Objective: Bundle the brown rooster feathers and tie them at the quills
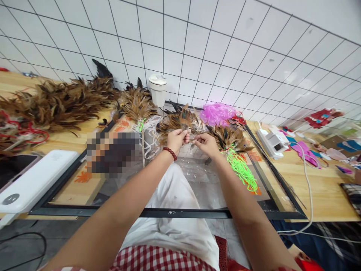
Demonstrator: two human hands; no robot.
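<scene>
My left hand (pixel 177 139), with a red bead bracelet (pixel 170 153) at the wrist, pinches the stems of a bunch of brown feathers (pixel 176 122). My right hand (pixel 206 144) is closed close beside it, pinching something thin between the two hands that I cannot make out. Both hands hover over a glass-topped frame (pixel 180 213). More brown feathers (pixel 229 138) lie just right of my right hand, with neon green cord (pixel 241 170) trailing from them.
Finished feather dusters (pixel 59 103) pile on the wooden table at left. A white cup (pixel 157 89) stands by the tiled wall. Pink plastic (pixel 217 113), a white box (pixel 272 143), a white cable (pixel 308 184) and coloured bits lie right. A white power bank (pixel 34 180) sits left.
</scene>
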